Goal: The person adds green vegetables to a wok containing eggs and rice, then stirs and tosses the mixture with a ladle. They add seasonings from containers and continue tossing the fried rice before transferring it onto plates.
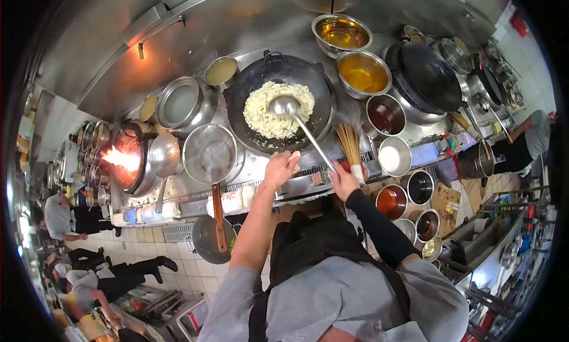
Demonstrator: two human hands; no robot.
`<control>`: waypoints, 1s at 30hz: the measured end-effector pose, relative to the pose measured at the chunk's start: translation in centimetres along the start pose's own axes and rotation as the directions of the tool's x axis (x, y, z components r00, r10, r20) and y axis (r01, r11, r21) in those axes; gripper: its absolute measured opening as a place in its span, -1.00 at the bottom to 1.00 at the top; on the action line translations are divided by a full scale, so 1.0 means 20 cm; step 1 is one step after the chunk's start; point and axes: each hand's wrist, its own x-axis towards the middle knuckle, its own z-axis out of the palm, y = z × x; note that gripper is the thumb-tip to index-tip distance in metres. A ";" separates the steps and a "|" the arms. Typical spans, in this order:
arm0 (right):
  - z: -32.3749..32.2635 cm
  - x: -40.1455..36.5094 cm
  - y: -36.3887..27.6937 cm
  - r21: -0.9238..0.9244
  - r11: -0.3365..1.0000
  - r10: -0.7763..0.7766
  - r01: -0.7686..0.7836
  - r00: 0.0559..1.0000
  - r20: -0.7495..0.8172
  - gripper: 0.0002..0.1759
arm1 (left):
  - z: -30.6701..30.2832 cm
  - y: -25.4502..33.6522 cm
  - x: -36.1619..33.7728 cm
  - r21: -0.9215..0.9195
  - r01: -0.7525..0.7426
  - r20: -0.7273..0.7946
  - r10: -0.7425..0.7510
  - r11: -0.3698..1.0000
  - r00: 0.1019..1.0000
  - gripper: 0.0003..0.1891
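A black wok [320, 108] sits on the stove in front of me, with pale yellow egg-and-rice-like food [261, 114] in its middle. My right hand [344, 181] is closed round the long handle of a metal ladle [285, 106]. The ladle's bowl lies on the food, its rounded back showing. At the near rim of the wok, my left hand [281, 168] is closed, fingers curled at the edge; the exact grip is partly hidden. A bamboo brush [349, 145] stands just beyond my right hand.
A mesh strainer [209, 152] and a perforated skimmer [164, 155] lie left, near a flaming burner [123, 158]. Bowls of yellow liquid [364, 74] stand back right, with sauce pots [385, 115] nearer. Another wok [430, 78] is farther right. Co-workers [106, 280] stand left.
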 end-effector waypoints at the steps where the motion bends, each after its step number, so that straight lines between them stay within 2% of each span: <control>1: 0.02 0.15 -0.02 0.023 1.000 0.014 -0.014 1.000 -0.022 -0.43 | 0.01 0.00 0.01 -0.005 -0.019 -0.016 0.019 1.000 1.000 -0.63; 2: 0.05 0.32 -0.06 0.003 0.999 0.045 -0.045 0.997 -0.062 -0.45 | 0.01 0.03 -0.01 0.019 -0.012 -0.088 0.014 1.000 0.996 -0.69; 3: 0.03 0.48 -0.17 0.087 0.996 -0.018 0.027 0.994 -0.106 -0.50 | -0.01 0.09 -0.05 0.044 -0.005 -0.155 0.012 0.999 0.988 -0.72; 4: 0.05 0.64 -0.22 -0.037 0.994 0.097 -0.099 0.994 -0.055 -0.56 | -0.04 0.15 -0.08 0.070 0.002 -0.224 0.013 0.998 0.975 -0.74; 5: 0.07 0.77 -0.25 -0.021 0.992 0.124 -0.124 0.992 0.010 -0.58 | -0.09 0.21 -0.12 0.120 0.020 -0.303 0.018 0.993 0.953 -0.73; 7: 0.17 0.90 -0.30 -0.019 0.999 0.052 -0.051 0.998 0.043 -0.57 | -0.16 0.31 -0.23 0.218 0.065 -0.449 0.041 0.974 0.893 -0.64; 8: 0.23 0.93 -0.26 -0.001 1.000 -0.011 0.011 0.997 0.081 -0.56 | -0.14 0.30 -0.29 0.178 0.115 -0.444 -0.024 0.977 0.896 -0.62; 11: 0.06 0.68 -0.43 -0.126 0.990 -0.006 0.059 0.922 0.386 -0.51 | -0.06 0.17 -0.57 0.037 0.255 -0.402 -0.219 0.966 0.889 -0.57; 12: 0.02 0.56 -0.39 -0.081 0.990 -0.074 0.113 0.922 0.381 -0.48 | -0.04 0.13 -0.65 -0.017 0.288 -0.385 -0.272 0.958 0.882 -0.56; 13: -0.03 0.44 -0.34 -0.055 0.993 -0.073 0.105 0.910 0.407 -0.46 | -0.04 0.10 -0.73 -0.072 0.318 -0.366 -0.322 0.945 0.873 -0.56; 15: -0.20 0.21 -0.22 -0.118 0.978 -0.101 0.174 0.882 0.460 -0.42 | -0.03 0.08 -0.87 -0.163 0.410 -0.322 -0.441 0.897 0.838 -0.62; 17: -0.33 0.02 -0.05 -0.200 0.975 0.012 0.094 0.882 0.471 -0.41 | -0.05 0.10 -0.93 -0.284 0.546 -0.242 -0.610 0.788 0.755 -0.63; 18: -0.39 -0.05 0.08 -0.235 0.969 0.040 0.080 0.885 0.463 -0.38 | -0.06 0.11 -0.93 -0.322 0.548 -0.240 -0.626 0.772 0.742 -0.64; 19: -0.51 -0.09 0.19 -0.329 0.935 0.039 0.130 0.886 0.461 -0.33 | -0.07 0.11 -0.93 -0.358 0.549 -0.238 -0.642 0.756 0.729 -0.64; 20: -0.56 -0.10 0.45 -0.439 0.897 0.163 0.059 0.877 0.451 -0.26 | -0.09 0.12 -0.92 -0.393 0.548 -0.235 -0.657 0.739 0.717 -0.64; 21: -0.75 -0.05 0.40 -0.489 0.871 0.213 0.042 0.865 0.454 -0.24 | -0.12 0.14 -0.89 -0.381 0.517 -0.265 -0.627 0.766 0.733 -0.65; 22: -0.85 0.02 0.57 -0.474 0.870 0.094 0.137 0.897 0.433 -0.25 | -0.13 0.13 -0.85 -0.340 0.484 -0.291 -0.580 0.806 0.761 -0.66; 23: -0.95 0.11 0.73 -0.473 0.844 -0.087 0.251 0.936 0.341 -0.26 | -0.13 0.11 -0.80 -0.301 0.447 -0.317 -0.531 0.842 0.786 -0.66; 24: -0.98 0.27 0.86 -0.536 0.812 -0.054 0.231 0.944 0.325 -0.27 | -0.14 0.10 -0.74 -0.260 0.411 -0.339 -0.481 0.874 0.808 -0.67; 25: -1.01 0.38 0.62 -0.580 0.781 -0.100 0.232 0.963 0.250 -0.29 | -0.20 0.19 -0.64 -0.281 0.384 -0.339 -0.465 0.879 0.818 -0.68; 26: -0.94 0.52 0.57 -0.539 0.820 -0.053 0.192 0.963 0.263 -0.31 | -0.20 0.19 -0.54 -0.193 0.294 -0.380 -0.347 0.936 0.857 -0.67; 27: -0.83 0.62 0.38 -0.519 0.851 0.095 0.075 0.952 0.292 -0.33 | -0.20 0.20 -0.45 -0.102 0.201 -0.409 -0.225 0.974 0.884 -0.67; 28: -0.71 0.69 0.17 -0.557 0.827 0.156 0.076 0.921 0.357 -0.34 | -0.22 0.25 -0.34 -0.027 0.084 -0.428 -0.088 0.996 0.899 -0.69; 29: -0.46 0.74 0.23 -0.515 0.857 0.150 0.038 0.936 0.317 -0.35 | -0.24 0.31 -0.25 0.052 -0.031 -0.438 0.051 0.998 0.898 -0.71; 30: -0.31 0.70 0.11 -0.431 0.903 0.155 -0.003 0.936 0.317 -0.33 | -0.22 0.32 -0.17 0.060 -0.003 -0.335 0.023 0.998 0.942 -0.74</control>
